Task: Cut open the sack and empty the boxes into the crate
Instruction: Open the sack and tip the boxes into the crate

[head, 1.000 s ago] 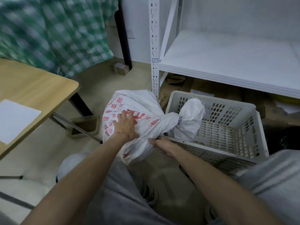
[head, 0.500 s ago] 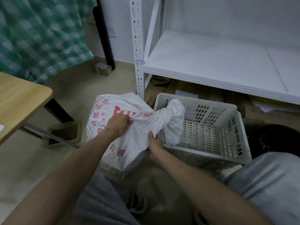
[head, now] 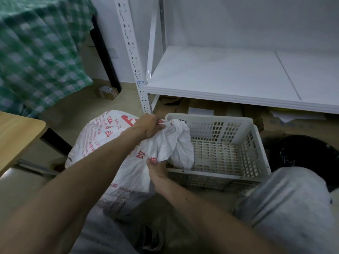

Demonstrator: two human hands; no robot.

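Head view, looking down past your forearms: your left hand (head: 149, 125) grips the white woven sack (head: 117, 143) at its gathered neck, fingers curled into the bunched fabric just beside the crate's near-left corner. Your right hand (head: 157, 170) pinches the same neck from below, thumb on the cloth, its back touching or just beside the crate's front rim; the fingers underneath are hidden. The tied end of the sack (head: 180, 143) hangs over the left rim and droops inside the crate (head: 256, 142), while the printed body of the sack, marked in red characters, bulges to the left of the crate and rests against your grey-trousered leg (head: 110, 231). No boxes show; the sack looks closed at the knot.

The crate, white perforated plastic, sits on the floor in front of a white metal shelf unit (head: 229, 74), its far rim under the shelf's front edge. Flattened cardboard (head: 183, 105) lies beneath that shelf. A black bag-lined bin (head: 308, 153) stands just right of the crate's right wall. Your right knee (head: 286, 204), in grey, fills the lower right.

At the left edge, the corner of a wooden table (head: 20, 132) juts in, and a green checked cloth (head: 40, 50) hangs behind it. A small cardboard box (head: 106, 91) sits on the floor near the shelf post.
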